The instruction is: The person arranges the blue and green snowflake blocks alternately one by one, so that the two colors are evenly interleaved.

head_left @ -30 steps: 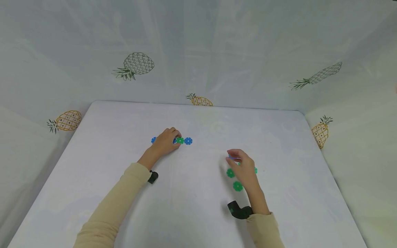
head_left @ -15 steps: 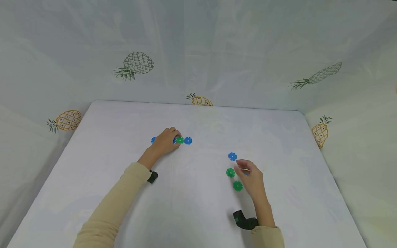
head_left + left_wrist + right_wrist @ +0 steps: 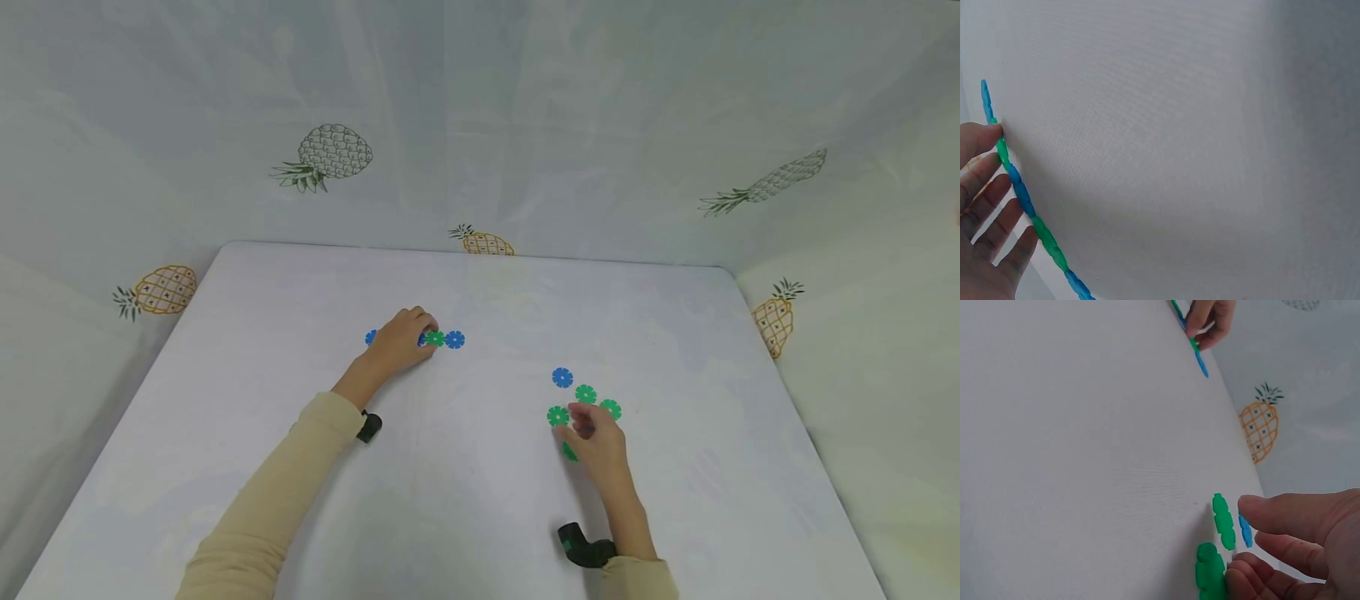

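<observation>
A flat chain of interlocking snowflake discs (image 3: 455,340), blue and green by turns, lies on the white table (image 3: 480,500) left of centre. My left hand (image 3: 400,343) holds it, thumb and forefinger at a green disc (image 3: 436,338). In the left wrist view, the fingers line one edge of the chain (image 3: 1021,189). Over a group of loose discs hovers my right hand (image 3: 596,437), thumb and fingers apart, nothing seen in its grasp. About it lie a blue disc (image 3: 562,377) and several green discs (image 3: 558,417). Something blue shows between its fingers, partly hidden.
Each wrist wears a black camera mount (image 3: 585,550). Behind the table hangs a pale cloth (image 3: 570,125) printed with pineapples. The table's far edge (image 3: 600,260) runs beyond the chain.
My right hand has moved away from the blue disc, rightward and then nearer me, uncovering that disc and two green ones. My left hand stays on the chain.
</observation>
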Demonstrator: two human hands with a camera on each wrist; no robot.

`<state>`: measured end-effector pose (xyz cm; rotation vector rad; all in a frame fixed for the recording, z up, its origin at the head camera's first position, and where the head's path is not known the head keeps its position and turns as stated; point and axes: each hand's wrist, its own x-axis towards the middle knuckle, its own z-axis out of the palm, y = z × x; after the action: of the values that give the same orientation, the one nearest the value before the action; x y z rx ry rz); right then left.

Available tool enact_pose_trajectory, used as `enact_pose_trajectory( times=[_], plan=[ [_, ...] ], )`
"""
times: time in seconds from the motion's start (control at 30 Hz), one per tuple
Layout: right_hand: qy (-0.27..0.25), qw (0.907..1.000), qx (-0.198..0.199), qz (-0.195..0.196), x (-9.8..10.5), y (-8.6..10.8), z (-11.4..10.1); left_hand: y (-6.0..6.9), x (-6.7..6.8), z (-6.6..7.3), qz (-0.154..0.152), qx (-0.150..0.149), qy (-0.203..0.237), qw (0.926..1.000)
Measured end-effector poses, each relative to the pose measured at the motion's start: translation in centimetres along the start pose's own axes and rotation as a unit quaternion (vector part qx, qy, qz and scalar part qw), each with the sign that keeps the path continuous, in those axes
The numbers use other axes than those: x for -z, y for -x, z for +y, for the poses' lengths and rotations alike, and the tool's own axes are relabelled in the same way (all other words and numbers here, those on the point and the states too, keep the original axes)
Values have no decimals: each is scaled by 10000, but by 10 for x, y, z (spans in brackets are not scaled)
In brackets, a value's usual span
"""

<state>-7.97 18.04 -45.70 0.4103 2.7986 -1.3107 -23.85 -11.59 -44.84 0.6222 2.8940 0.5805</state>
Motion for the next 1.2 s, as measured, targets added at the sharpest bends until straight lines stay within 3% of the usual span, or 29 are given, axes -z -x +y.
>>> enact_pose_trajectory(
  times=[0.17, 0.53, 1.2],
  plan=[
    [202, 9995, 222, 39, -2, -1, 0, -1, 1, 1, -5, 21, 3, 10000],
    [559, 9978, 285, -221, -5, -9, 4, -1, 2, 2, -50, 33, -9, 10000],
    [616, 9975, 258, -215, -5, -10, 3, -3, 0, 0, -107, 22, -142, 9998]
  ],
)
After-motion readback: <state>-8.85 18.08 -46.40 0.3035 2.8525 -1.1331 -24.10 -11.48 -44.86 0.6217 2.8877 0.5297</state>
